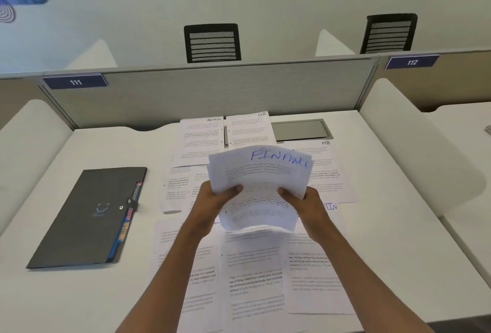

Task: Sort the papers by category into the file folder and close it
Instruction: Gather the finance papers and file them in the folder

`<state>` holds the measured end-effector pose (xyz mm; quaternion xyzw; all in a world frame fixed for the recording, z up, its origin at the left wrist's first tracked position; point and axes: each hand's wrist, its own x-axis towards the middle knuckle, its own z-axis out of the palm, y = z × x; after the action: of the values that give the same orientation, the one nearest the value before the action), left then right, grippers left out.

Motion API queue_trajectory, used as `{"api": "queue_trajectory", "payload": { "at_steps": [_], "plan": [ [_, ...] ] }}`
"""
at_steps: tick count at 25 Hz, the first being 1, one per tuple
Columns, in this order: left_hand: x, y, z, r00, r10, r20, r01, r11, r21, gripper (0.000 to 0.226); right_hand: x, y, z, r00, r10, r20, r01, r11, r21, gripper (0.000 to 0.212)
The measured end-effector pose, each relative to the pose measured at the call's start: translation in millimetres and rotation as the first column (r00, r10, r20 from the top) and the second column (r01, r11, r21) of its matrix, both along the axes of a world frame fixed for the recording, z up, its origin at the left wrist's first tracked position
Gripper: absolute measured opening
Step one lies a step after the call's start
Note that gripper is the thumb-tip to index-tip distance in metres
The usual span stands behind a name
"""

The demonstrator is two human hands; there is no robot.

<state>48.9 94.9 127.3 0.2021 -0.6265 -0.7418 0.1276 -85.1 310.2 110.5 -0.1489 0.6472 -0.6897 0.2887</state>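
Observation:
Above the middle of the white desk I hold a stack of papers [259, 173]; its top sheet is marked "FINAN.." in blue ink. My left hand [216, 195] grips the stack's left edge and my right hand [300, 198] grips its right edge. Several printed sheets lie spread on the desk: one labelled ADMIN [202, 138], two labelled HR [249, 128] [329, 170], and unlabelled ones near me [255, 282]. The dark grey file folder [87, 218] lies shut on the left, snap strap fastened, coloured tabs showing at its right edge.
A grey partition [207, 93] with tags 111 and 112 closes the desk's far side. A grey cable hatch [300, 130] sits in the desk top behind the papers. White curved dividers [414, 152] flank both sides. Two black chairs [212, 43] stand beyond the partition.

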Motion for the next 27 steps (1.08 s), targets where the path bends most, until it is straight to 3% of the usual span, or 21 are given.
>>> {"api": "queue_trajectory", "payload": {
  "at_steps": [4, 9, 13, 19, 23, 25, 27],
  "plan": [
    [4.2, -1.7, 0.5, 1.000, 0.001, 0.007, -0.001, 0.999, -0.040, 0.043, 6.6, -10.5, 4.7, 1.000, 0.020, -0.003, -0.020, 1.000, 0.014, 0.037],
    [2.5, 2.3, -10.6, 0.999, 0.041, 0.024, -0.040, 0.999, -0.011, 0.044, 10.9, -21.1, 1.4, 0.997, -0.080, -0.020, 0.081, 0.995, 0.059, 0.041],
    [0.5, 8.2, -21.0, 0.992, 0.125, 0.025, -0.124, 0.992, -0.028, 0.030, 16.8, -27.0, -0.7, 0.986, -0.161, -0.032, 0.163, 0.985, 0.058, 0.032],
    [5.3, 10.7, -32.0, 0.995, 0.089, 0.044, -0.086, 0.994, -0.066, 0.043, 21.3, -20.6, -11.2, 0.989, -0.147, -0.014, 0.147, 0.986, 0.083, 0.035],
    [4.2, 7.0, -36.6, 0.997, 0.061, 0.041, -0.058, 0.997, -0.060, 0.036, 18.0, -15.8, 0.0, 0.982, -0.143, -0.124, 0.157, 0.981, 0.114, 0.048],
    [3.7, 5.6, -35.0, 0.998, 0.052, 0.041, -0.050, 0.997, -0.052, 0.036, 19.8, -13.6, 24.5, 0.861, -0.236, -0.451, 0.322, 0.939, 0.122, 0.066],
    [3.4, 4.5, -34.5, 0.998, 0.049, 0.035, -0.048, 0.998, -0.045, 0.037, 30.6, -20.4, 56.0, 0.534, -0.210, -0.819, 0.432, 0.900, 0.051, 0.072]
  ]
}}
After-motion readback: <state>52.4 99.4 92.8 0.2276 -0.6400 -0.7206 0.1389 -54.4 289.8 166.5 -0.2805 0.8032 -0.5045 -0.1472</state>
